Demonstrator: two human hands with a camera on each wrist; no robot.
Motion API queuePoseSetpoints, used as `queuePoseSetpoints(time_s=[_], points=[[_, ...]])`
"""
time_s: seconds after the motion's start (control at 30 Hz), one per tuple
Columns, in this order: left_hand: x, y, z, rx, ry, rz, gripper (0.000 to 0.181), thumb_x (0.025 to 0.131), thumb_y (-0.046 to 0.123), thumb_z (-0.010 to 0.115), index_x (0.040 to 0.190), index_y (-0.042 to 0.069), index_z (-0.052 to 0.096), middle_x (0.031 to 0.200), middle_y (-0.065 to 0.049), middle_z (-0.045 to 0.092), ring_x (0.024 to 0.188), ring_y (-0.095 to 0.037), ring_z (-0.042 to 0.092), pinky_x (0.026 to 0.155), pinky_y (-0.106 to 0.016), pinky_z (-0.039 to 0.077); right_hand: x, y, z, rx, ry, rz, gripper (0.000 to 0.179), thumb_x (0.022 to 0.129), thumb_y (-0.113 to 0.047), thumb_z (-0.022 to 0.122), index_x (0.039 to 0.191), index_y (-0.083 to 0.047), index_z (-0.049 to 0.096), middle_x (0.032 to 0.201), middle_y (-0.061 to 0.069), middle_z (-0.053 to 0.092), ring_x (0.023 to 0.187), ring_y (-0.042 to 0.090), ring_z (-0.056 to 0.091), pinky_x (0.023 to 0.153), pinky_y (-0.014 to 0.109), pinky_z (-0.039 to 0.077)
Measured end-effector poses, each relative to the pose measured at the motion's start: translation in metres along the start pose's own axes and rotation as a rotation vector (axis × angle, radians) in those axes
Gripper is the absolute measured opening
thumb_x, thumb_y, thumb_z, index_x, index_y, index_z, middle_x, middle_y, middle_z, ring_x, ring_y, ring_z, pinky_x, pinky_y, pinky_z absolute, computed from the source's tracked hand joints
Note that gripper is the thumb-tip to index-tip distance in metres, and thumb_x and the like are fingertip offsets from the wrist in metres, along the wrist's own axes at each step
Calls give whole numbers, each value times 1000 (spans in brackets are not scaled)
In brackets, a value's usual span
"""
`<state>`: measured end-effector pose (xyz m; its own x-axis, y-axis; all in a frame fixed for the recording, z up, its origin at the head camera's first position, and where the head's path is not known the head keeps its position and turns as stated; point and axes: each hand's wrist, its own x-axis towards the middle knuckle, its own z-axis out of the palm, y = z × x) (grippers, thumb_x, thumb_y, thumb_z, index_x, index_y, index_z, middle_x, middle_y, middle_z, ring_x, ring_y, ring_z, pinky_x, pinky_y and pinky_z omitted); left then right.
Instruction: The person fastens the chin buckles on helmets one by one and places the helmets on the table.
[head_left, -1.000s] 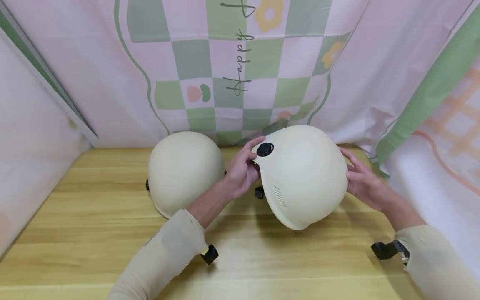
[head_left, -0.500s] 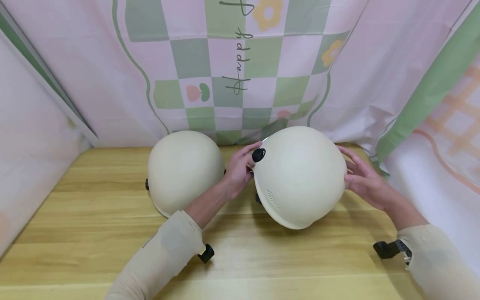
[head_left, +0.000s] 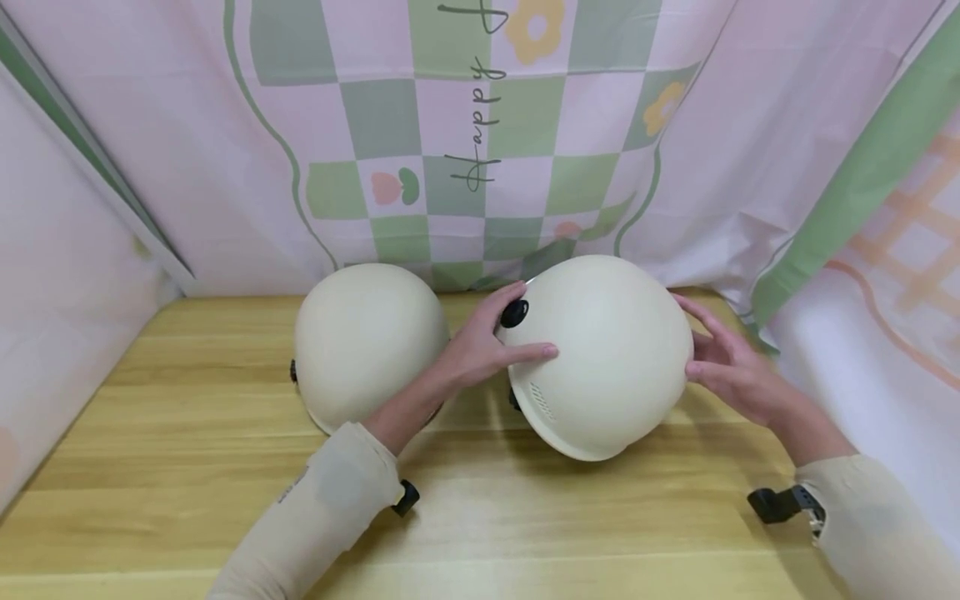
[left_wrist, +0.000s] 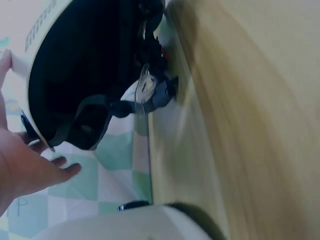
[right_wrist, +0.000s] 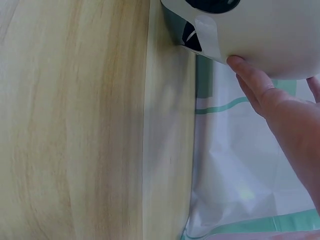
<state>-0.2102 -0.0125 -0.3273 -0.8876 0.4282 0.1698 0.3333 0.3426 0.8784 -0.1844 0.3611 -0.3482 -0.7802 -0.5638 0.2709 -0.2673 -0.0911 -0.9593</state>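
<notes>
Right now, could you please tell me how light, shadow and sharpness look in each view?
Head: pale glare on the table, soft shadow beneath the tilted helmet; left wrist: that helmet's inside nearly black, the other helmet soft-edged; right wrist: muted colours, faint shadow on the table.

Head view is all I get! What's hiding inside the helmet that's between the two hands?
Observer: The left wrist view looks into that helmet, and black straps show at its opening.
Operator: Cool! And what's on the side where the right hand is touching?
Observer: The right wrist view shows a black oval shape there, cut off by the picture's top edge, so I can't tell what it is.
</notes>
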Motion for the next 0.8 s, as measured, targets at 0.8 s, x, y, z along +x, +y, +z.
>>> queuePoseSetpoints(time_s=[0.8], points=[[3, 4, -4, 294, -82, 190, 111, 73, 46, 93, 161, 17, 33, 165, -11, 31, 150, -29, 36, 117, -50, 37, 5, 6, 3, -72, -4, -27, 90, 91, 25, 52, 167, -9, 16, 163, -4, 37, 140, 10, 46, 100, 28, 52]])
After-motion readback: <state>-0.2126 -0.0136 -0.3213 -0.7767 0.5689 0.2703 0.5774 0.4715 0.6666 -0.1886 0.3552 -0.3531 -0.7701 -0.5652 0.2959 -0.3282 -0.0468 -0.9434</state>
